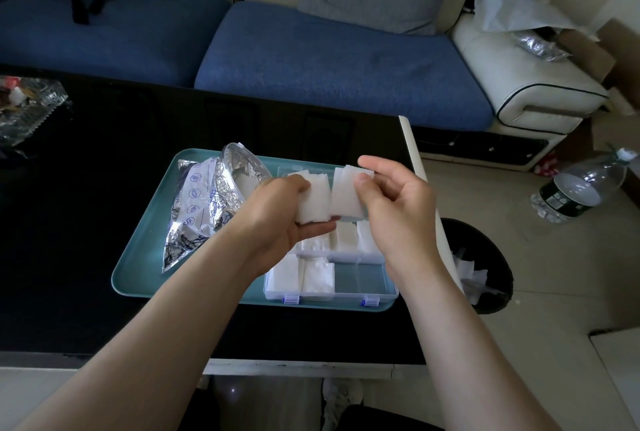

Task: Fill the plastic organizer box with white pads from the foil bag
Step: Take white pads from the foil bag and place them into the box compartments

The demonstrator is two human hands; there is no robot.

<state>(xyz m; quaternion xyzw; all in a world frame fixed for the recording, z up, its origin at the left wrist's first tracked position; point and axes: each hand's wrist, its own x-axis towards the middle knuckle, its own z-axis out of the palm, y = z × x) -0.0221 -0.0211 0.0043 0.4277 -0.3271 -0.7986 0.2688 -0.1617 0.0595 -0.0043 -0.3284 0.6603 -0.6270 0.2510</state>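
A clear plastic organizer box [377,287] with blue latches lies on a teal tray [145,247]. White pads fill several of its compartments [317,276]; the near right one shows bare. The open foil bag [204,209] lies on the tray's left half. Above the box, my left hand [277,219] grips a stack of white pads [313,202]. My right hand [394,209] pinches a second stack of white pads [346,195] right beside it. The far part of the box is hidden behind both hands.
The tray sits on a black glossy table [86,188] with a white right edge. A dark bin [485,268] with white scraps stands right of the table, a plastic bottle [581,185] lies on the floor. A blue sofa [329,60] is behind. Crinkled clear wrapping [24,108] lies far left.
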